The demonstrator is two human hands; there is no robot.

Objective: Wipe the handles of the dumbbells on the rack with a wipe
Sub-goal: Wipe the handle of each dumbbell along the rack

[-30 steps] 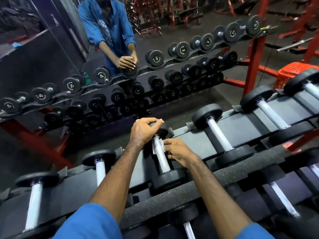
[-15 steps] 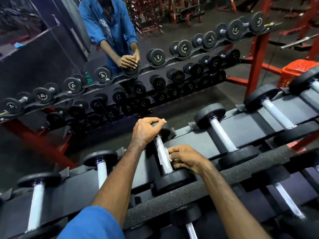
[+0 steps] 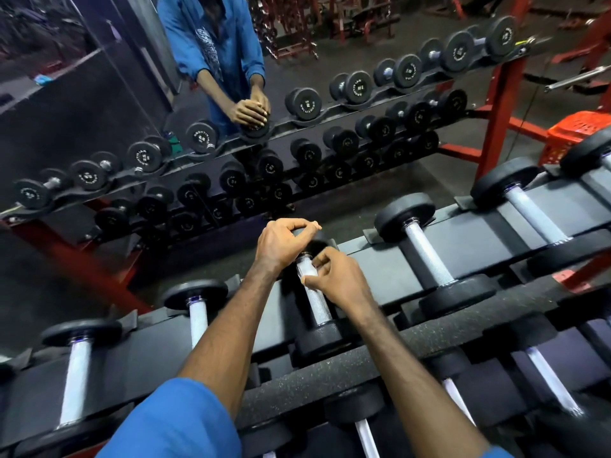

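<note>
Knurled steel is showing along the dumbbell handle point(image 3: 318, 300) lying on the rack point(image 3: 363, 361). We are curling our left hand point(image 3: 281, 246) over the far black head and pinching a white wipe point(image 3: 305, 271) against the handle's far end with our right hand point(image 3: 344, 282).

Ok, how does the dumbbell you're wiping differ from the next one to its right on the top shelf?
The wiped dumbbell is smaller than its right neighbour, with smaller heads. The left hand grips its far head and the right hand pinches a white wipe around its handle; the neighbour sits untouched. Both have black heads, knurled metal handles, and lie across the rack.
</note>
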